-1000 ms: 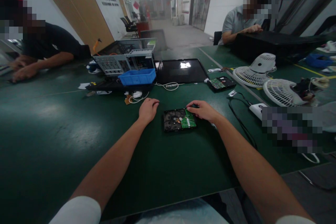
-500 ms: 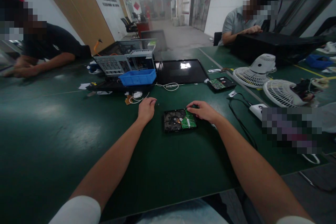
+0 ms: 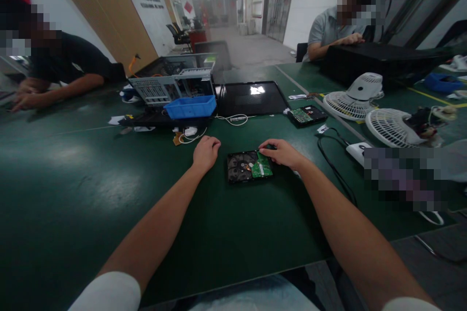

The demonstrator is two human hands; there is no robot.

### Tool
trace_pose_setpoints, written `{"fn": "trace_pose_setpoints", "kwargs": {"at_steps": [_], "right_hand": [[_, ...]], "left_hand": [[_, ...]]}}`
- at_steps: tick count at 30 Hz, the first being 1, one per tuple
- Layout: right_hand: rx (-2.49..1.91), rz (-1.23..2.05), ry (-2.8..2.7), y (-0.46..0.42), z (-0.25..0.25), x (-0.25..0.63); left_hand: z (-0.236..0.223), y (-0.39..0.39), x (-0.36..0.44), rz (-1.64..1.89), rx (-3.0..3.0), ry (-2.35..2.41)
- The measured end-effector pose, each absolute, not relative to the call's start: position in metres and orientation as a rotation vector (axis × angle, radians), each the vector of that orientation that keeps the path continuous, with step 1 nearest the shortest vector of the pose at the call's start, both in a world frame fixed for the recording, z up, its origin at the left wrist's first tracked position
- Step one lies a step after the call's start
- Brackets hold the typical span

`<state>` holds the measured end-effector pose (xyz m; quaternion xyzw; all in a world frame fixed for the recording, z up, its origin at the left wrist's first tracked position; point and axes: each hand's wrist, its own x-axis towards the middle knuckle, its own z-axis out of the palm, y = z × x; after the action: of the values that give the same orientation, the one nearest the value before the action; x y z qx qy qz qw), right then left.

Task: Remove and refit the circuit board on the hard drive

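Note:
A hard drive (image 3: 241, 167) lies flat on the green table in front of me, with its dark metal underside and green circuit board facing up. My right hand (image 3: 282, 153) is at its far right corner, thumb and fingers closed on the edge by the board. Left of the drive and apart from it, my left hand (image 3: 206, 153) hovers low over the table. Its fingers are pinched together; whatever is between the tips is hidden or too small to name.
Beyond my hands stand a blue tray (image 3: 191, 107), an opened computer case (image 3: 156, 90) and a black flat panel (image 3: 251, 97). Another hard drive (image 3: 306, 115), fan parts (image 3: 350, 102) and a black cable (image 3: 333, 170) lie to the right. Two people sit across the table.
My left hand shifted slightly left, a tiny dark thing showing by its fingertips, then came back right. My right hand and the hard drive have stayed put.

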<state>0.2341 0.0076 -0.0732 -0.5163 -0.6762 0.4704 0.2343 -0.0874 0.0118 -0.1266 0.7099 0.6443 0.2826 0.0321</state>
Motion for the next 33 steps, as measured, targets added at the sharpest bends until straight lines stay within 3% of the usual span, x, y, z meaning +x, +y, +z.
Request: {"fn": "trace_pose_setpoints", "kwargs": {"at_steps": [33], "right_hand": [[-1.423,1.283,-1.87,0.0055,-0.0691,0.2341]], "left_hand": [[-0.1208,0.0092,-0.0835,0.821,2.143,1.971]]}}
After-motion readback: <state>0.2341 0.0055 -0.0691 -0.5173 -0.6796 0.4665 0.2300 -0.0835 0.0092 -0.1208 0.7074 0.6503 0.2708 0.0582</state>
